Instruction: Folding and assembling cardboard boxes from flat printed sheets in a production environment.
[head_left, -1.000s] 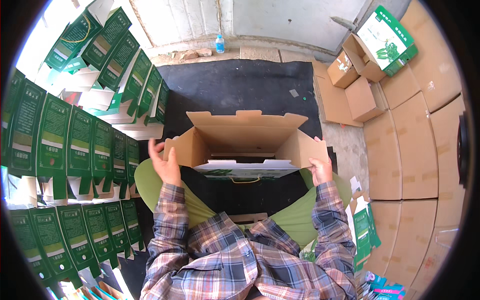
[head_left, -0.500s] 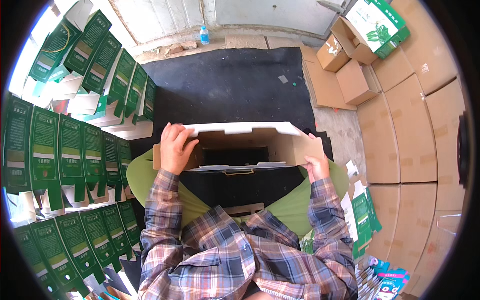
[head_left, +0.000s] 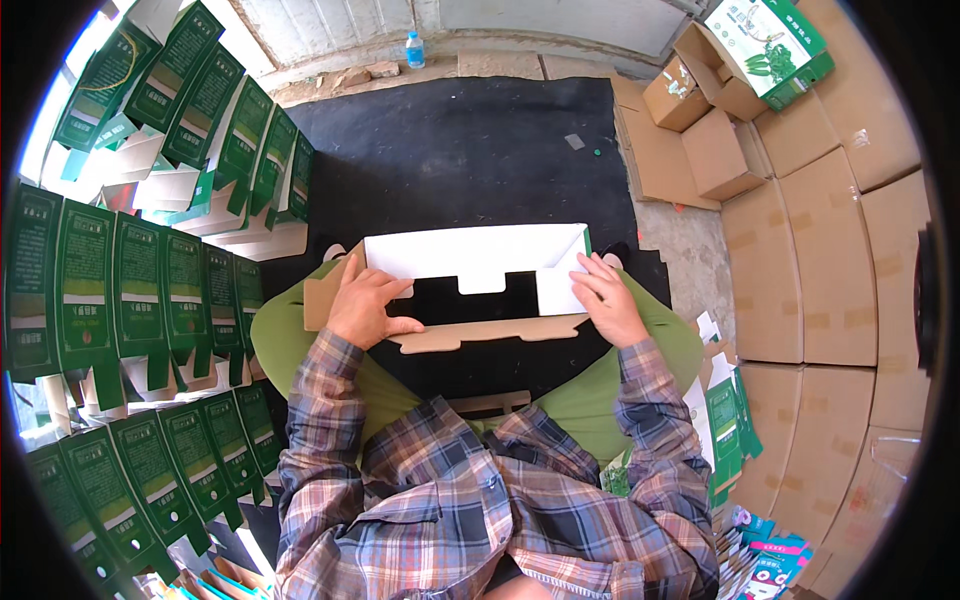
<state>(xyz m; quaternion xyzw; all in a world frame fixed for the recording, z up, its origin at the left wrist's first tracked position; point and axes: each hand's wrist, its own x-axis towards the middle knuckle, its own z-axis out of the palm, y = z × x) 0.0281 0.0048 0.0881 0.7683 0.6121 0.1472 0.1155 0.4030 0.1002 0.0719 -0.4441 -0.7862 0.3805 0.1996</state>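
Note:
A cardboard box (head_left: 470, 255), white on its top panel and brown on its inner flaps, lies across my lap above my green trousers. My left hand (head_left: 363, 308) presses on its left end, fingers folded over the white panel and the brown side flap. My right hand (head_left: 606, 300) rests flat on the white end flap at the right. A brown front flap with a cut-out tab (head_left: 480, 334) sticks out toward me between both hands. The box's inside shows dark through the gap.
Rows of flat green-printed box blanks (head_left: 90, 290) lie overlapping on my left. Brown cardboard sheets and cartons (head_left: 820, 260) cover the right side, with a green-and-white carton (head_left: 765, 40) at the top right. A black mat (head_left: 460, 150) lies ahead, a water bottle (head_left: 415, 48) beyond it.
The box was open with upright brown flaps; its top panel has folded down flat, white side up. Both hands moved inward onto the box ends.

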